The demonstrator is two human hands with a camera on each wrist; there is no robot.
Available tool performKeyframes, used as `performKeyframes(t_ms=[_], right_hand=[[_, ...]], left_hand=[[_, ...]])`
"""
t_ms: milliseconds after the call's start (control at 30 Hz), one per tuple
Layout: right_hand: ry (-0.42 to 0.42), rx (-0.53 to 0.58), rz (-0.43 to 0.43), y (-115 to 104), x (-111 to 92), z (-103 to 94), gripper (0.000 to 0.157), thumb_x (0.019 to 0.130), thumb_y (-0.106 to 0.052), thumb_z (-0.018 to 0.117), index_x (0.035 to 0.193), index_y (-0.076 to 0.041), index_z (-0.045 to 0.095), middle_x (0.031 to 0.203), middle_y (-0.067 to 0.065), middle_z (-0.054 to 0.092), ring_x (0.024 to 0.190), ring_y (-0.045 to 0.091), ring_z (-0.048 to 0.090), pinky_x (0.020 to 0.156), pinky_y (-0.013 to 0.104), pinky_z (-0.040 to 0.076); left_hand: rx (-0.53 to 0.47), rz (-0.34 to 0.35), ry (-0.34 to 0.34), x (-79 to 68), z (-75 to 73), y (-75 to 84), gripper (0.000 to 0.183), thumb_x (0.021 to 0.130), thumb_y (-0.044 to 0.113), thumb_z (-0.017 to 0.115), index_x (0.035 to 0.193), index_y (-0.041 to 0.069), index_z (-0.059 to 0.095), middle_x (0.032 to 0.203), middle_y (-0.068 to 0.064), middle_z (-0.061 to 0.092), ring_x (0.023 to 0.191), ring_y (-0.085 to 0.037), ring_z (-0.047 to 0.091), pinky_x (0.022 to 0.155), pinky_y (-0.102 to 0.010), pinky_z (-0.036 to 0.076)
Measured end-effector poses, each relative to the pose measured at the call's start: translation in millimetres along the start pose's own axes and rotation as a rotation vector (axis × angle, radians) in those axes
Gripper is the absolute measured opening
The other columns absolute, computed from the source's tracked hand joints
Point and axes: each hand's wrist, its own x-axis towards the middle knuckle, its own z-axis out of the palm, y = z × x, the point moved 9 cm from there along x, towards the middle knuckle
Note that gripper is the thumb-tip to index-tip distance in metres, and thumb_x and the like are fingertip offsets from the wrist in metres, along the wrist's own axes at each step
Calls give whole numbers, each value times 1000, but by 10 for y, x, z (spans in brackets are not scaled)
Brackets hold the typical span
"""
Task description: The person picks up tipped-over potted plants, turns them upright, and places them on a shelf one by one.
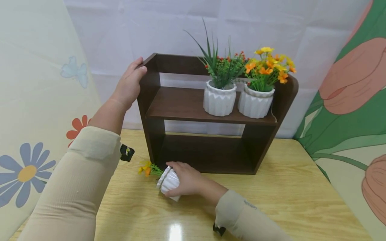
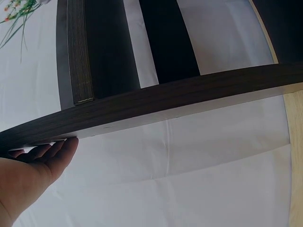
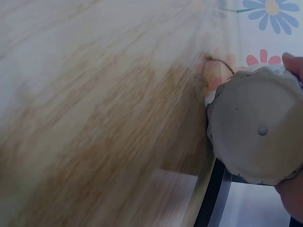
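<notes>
Near the shelf's lower left front corner, my right hand (image 1: 188, 180) grips a white ribbed flowerpot (image 1: 170, 182), fingers over its upper side and thumb below. The pot is tipped over, its yellow and orange flowers (image 1: 147, 169) pointing left. In the right wrist view its round base (image 3: 255, 127) faces the camera, with a small dot in the middle. My left hand (image 1: 128, 83) rests against the upper left side panel of the dark brown shelf (image 1: 181, 103). The left wrist view shows its fingers (image 2: 59, 156) pressed to the panel's outer face.
On the upper shelf board stand a white pot (image 1: 219, 100) with grass and red-dotted greenery, and another white pot (image 1: 256, 102) with yellow and orange flowers. The shelf stands on a wood-grain table (image 1: 286, 201), before a white cloth (image 1: 181, 30). Flower-printed walls flank it.
</notes>
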Motion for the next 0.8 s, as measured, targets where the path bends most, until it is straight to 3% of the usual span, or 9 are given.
performKeyframes(t_ms=[467, 667, 800], right_hand=[[3, 52, -68, 48, -100, -31, 113, 62, -56, 87, 153, -24, 28, 152, 4, 42, 117, 15, 49, 92, 28, 47], [8, 98, -55, 102, -159, -48, 112, 62, -53, 88, 153, -27, 28, 152, 3, 41, 114, 15, 51, 92, 28, 47], [40, 111, -52, 156, -198, -75, 108, 62, -51, 88, 151, -28, 31, 150, 2, 44, 122, 17, 48, 99, 34, 45]], left_hand=[[-6, -7, 1, 1, 0, -3, 60, 103, 41, 24, 159, 24, 12, 167, 1, 9, 150, -21, 14, 123, -44, 14], [-15, 0, -3, -1, 2, 6, 60, 104, 40, 25, 159, 23, 12, 167, 1, 10, 150, -20, 15, 123, -42, 14], [-8, 1, 0, -1, -1, 6, 60, 103, 41, 25, 159, 23, 12, 167, 1, 10, 150, -21, 16, 123, -43, 15]])
